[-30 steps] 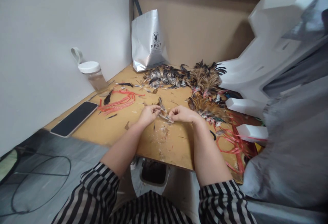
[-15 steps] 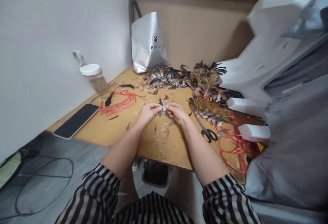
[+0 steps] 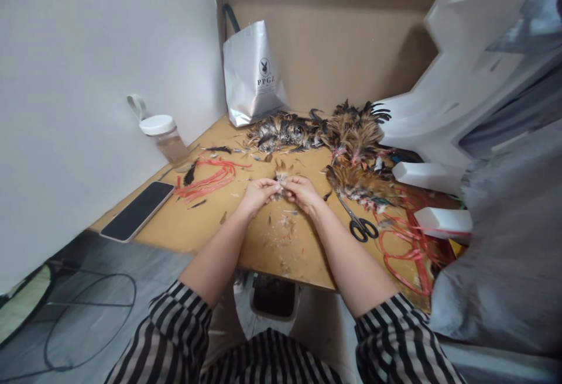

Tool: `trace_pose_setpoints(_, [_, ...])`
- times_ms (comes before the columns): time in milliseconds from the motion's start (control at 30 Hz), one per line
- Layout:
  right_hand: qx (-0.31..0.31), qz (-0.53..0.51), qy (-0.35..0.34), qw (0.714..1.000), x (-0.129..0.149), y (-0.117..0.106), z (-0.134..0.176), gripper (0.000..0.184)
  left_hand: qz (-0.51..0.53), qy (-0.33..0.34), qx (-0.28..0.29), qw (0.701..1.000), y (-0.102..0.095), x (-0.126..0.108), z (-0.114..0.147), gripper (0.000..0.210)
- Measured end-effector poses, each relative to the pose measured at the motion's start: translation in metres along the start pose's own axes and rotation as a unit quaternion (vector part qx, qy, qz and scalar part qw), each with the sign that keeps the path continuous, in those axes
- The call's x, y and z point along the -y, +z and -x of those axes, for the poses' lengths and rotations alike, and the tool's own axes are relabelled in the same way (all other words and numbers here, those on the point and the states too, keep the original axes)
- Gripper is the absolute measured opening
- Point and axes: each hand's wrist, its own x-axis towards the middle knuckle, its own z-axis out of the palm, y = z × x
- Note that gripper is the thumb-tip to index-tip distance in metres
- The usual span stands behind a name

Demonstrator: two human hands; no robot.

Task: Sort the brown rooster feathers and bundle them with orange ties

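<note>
Between my two hands is a small bunch of feathers (image 3: pixel 283 172), brown at the top and pale and fluffy at the base. My left hand (image 3: pixel 262 192) pinches it from the left, with the fingers closed. On the other side my right hand (image 3: pixel 302 192) grips the same bunch, thumb and fingertips together near its base. The fingertips almost meet, and they hide the lower part of the bunch. Black-handled scissors (image 3: pixel 357 223) lie right of my right hand. Cut red plastic strips (image 3: pixel 211 179) lie left of my left hand.
Feather heaps (image 3: pixel 285 132) and tied brown bunches (image 3: pixel 357 129) lie at the back. A silver bag (image 3: pixel 250 79), a lidded jar (image 3: pixel 167 141) and a phone (image 3: pixel 138 211) stand or lie leftward. Tangled red strip (image 3: pixel 410 252) and white foam pieces (image 3: pixel 443 220) are at right.
The feather bunch now shows brown tips fanned upward above my fingers. My hands stay close together with small finger shifts. The view has shifted slightly.
</note>
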Motion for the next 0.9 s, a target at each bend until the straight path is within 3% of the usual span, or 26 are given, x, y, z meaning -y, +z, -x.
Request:
trace_pose_setpoints(467, [-0.008,-0.017,-0.007,1.000,-0.0010,-0.0008,-0.0011,0.031,0.014,-0.007,0.016,1.000,-0.0009,-0.0046,0.0016,0.028])
trace_pose_setpoints(667, [-0.030,-0.003,-0.015,0.999,0.0007,-0.0036,-0.0023,0.032,0.045,-0.025,0.036,0.998,-0.0031,-0.0068,0.0024,0.029])
trace_pose_setpoints(900, [-0.014,0.040,-0.023,0.999,0.0013,-0.0047,-0.0004,0.029,0.022,-0.010,0.059,0.998,-0.0042,-0.0044,0.0025,0.025])
